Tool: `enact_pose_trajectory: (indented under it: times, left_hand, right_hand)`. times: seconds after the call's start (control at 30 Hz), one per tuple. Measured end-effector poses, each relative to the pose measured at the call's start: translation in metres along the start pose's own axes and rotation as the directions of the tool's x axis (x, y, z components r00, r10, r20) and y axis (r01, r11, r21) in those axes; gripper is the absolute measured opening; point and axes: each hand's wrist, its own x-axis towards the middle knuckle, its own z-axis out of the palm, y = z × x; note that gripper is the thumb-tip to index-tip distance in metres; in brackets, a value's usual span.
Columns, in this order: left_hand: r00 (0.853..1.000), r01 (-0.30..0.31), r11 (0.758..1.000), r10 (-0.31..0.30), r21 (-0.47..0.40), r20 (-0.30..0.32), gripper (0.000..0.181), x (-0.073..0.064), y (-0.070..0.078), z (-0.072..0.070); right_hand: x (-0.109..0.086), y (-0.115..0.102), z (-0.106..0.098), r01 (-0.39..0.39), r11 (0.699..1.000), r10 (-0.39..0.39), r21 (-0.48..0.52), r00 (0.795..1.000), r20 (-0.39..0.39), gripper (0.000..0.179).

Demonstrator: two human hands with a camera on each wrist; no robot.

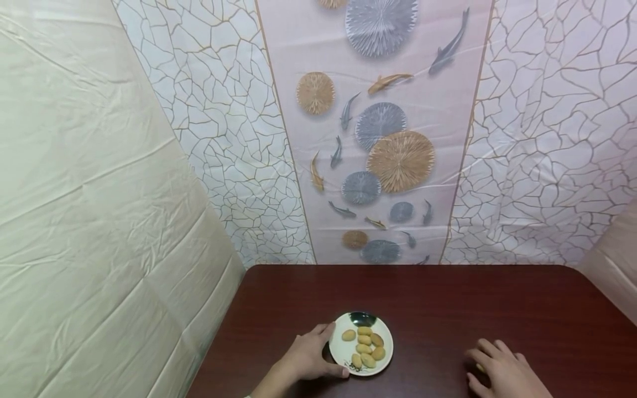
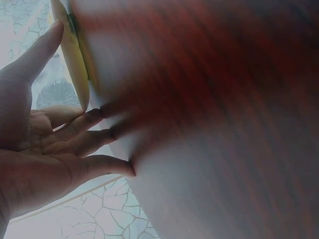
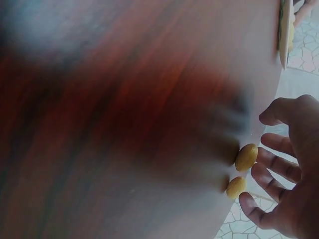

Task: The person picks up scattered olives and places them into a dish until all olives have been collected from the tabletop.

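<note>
On the dark table stands a round white plate (image 1: 340, 348) with a dark green patch at its rim. Several small yellow-brown oval pieces (image 1: 364, 340), smooth and like baby potatoes, lie on it. My left hand (image 1: 313, 354) holds the plate's left edge, thumb and forefinger spread round the rim; the other fingertips rest on the table in the left wrist view. To the right, my right hand (image 1: 505, 367) hovers low with bent, parted fingers. Just beyond those fingertips, two more oval pieces (image 3: 246, 158) lie on the table; whether a finger touches one I cannot tell.
The red-brown table (image 1: 423, 298) runs back to a wall hanging (image 1: 378, 221) with fish and round leaf prints. A pale padded cloth (image 1: 124, 221) slopes down along the left side, and another one (image 1: 614, 265) stands at the right.
</note>
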Motion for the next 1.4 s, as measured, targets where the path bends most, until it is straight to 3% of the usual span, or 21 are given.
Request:
enact_pose_trajectory:
  times: [0.1, 0.17, 0.33, 0.57, 0.8, 0.9, 1.07, 1.3, 1.4]
  left_hand:
    - [1.000, 0.001, 1.000, -0.001, -0.010, 0.002, 0.115, 0.000, 0.000, 0.000]
    - [1.000, -0.002, 1.000, 0.002, -0.010, -0.001, 0.115, 0.000, -0.001, 0.000]
    - [1.000, -0.005, 1.000, 0.005, -0.008, -0.001, 0.115, 0.000, -0.001, 0.000]
    - [1.000, -0.007, 1.000, 0.007, -0.017, 0.002, 0.115, 0.000, -0.002, 0.000]
    - [1.000, 0.001, 1.000, -0.001, -0.018, -0.002, 0.115, 0.001, -0.002, 0.000]
    - [1.000, 0.005, 1.000, -0.005, -0.020, 0.005, 0.115, 0.001, -0.002, 0.001]
    - [1.000, 0.003, 1.000, -0.003, -0.020, 0.007, 0.116, 0.001, -0.003, 0.000]
    - [1.000, -0.005, 1.000, 0.005, -0.010, -0.007, 0.115, 0.002, -0.004, 0.002]
    - [1.000, -0.008, 1.000, 0.008, -0.009, -0.009, 0.116, 0.002, -0.004, 0.002]
  right_hand:
    - [0.001, 0.005, -0.001, -0.020, 0.999, 0.018, 0.026, 0.996, 0.092, 0.032]
    - [0.002, 0.008, -0.001, -0.023, 0.999, 0.019, 0.039, 0.994, 0.109, 0.031]
    - [0.000, 0.010, -0.003, 0.016, 0.998, -0.019, 0.061, 0.999, 0.051, 0.032]
    - [0.001, 0.007, -0.007, -0.043, 0.998, 0.038, 0.037, 0.992, 0.124, 0.029]
    - [0.004, 0.005, -0.005, -0.030, 1.000, 0.029, 0.006, 0.996, 0.089, 0.027]
    - [0.004, 0.002, -0.003, -0.016, 1.000, 0.017, -0.008, 0.999, 0.044, 0.026]
    - [0.007, -0.009, -0.001, 0.037, 0.999, -0.041, -0.035, 0.992, -0.116, 0.027]
    - [0.019, -0.034, -0.003, 0.142, 0.988, -0.154, -0.063, 0.947, -0.282, 0.033]
    - [0.025, -0.044, -0.004, 0.169, 0.984, -0.176, -0.050, 0.934, -0.310, 0.035]
